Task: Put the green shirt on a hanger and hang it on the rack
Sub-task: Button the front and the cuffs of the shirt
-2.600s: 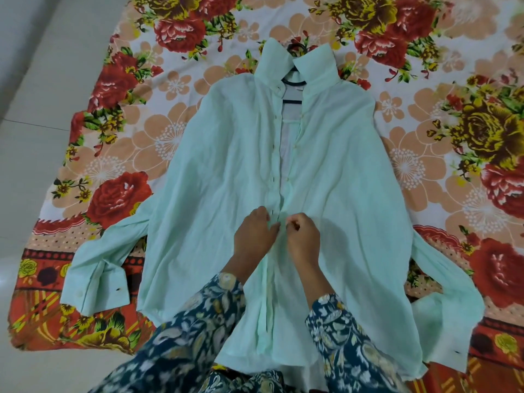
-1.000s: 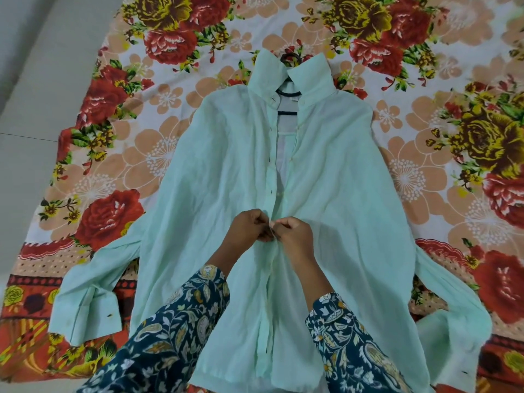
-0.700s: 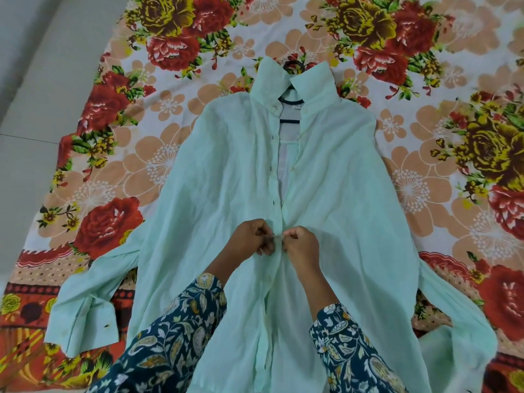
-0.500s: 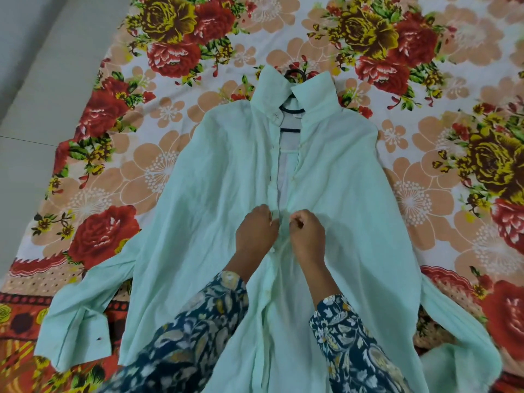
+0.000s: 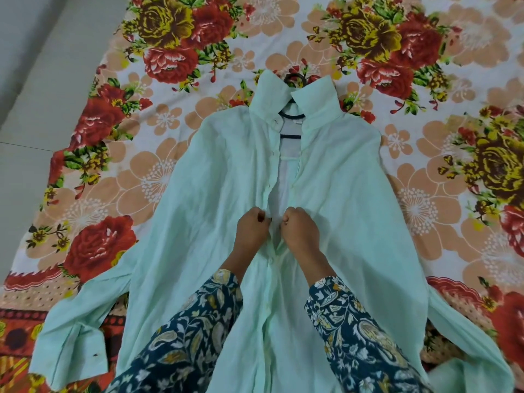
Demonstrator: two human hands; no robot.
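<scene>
Light: soft, even, fairly bright — diffuse
Shadows: faint, along folds of the green shirt (image 5: 204,217)
Sharpness: slightly soft overall
Edges: wide-angle bending toward corners

- You have one green shirt (image 5: 354,194), spread across the middle
- You can see one dark hanger (image 5: 290,136), inside the collar at 12 o'clock
- Two of your hands show: left hand (image 5: 251,231) and right hand (image 5: 300,231), side by side at the centre
- One floral sheet (image 5: 170,123) lies under it all, reaching from 8 o'clock round to 4 o'clock
</scene>
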